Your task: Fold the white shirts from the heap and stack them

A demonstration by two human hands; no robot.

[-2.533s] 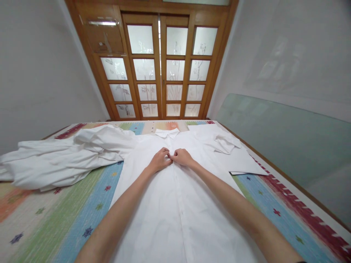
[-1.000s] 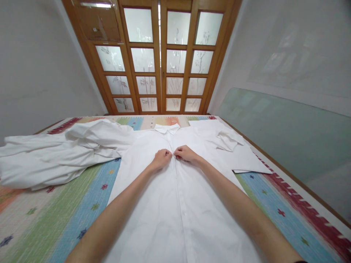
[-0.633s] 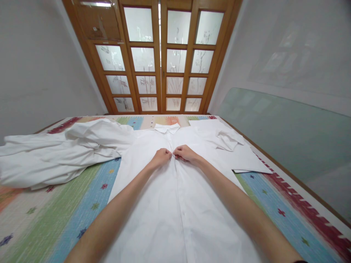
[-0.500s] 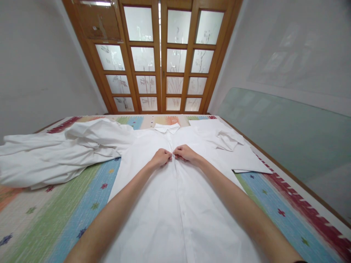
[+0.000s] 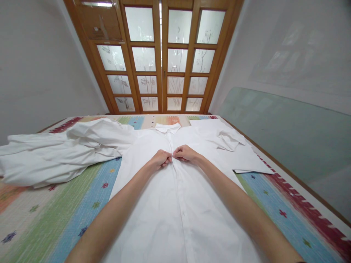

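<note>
A white collared shirt [image 5: 153, 204] lies spread out flat, its collar [image 5: 168, 128] pointing away from me and its button front running toward me. On the front edge, below the collar, my left hand [image 5: 161, 159] is closed, pinching the cloth with thumb and finger. My right hand [image 5: 184, 152] pinches the same edge from the other side, fingertips almost touching those of the left. Any button between the fingers is hidden. Down the front, a small button [image 5: 184, 213] shows on the placket.
Under the shirt is a striped, patterned cloth [image 5: 82, 197] covering the table. Bunched white fabric [image 5: 55, 157] lies at the left; a folded white piece [image 5: 246, 159] lies at the right. A pale glass panel [image 5: 274, 128] leans along the right wall. Wooden glazed doors [image 5: 162, 73] stand beyond.
Both hands stay at the same spot on the shirt front. The left fingers have shifted slightly in their pinch; the view has moved a little.
</note>
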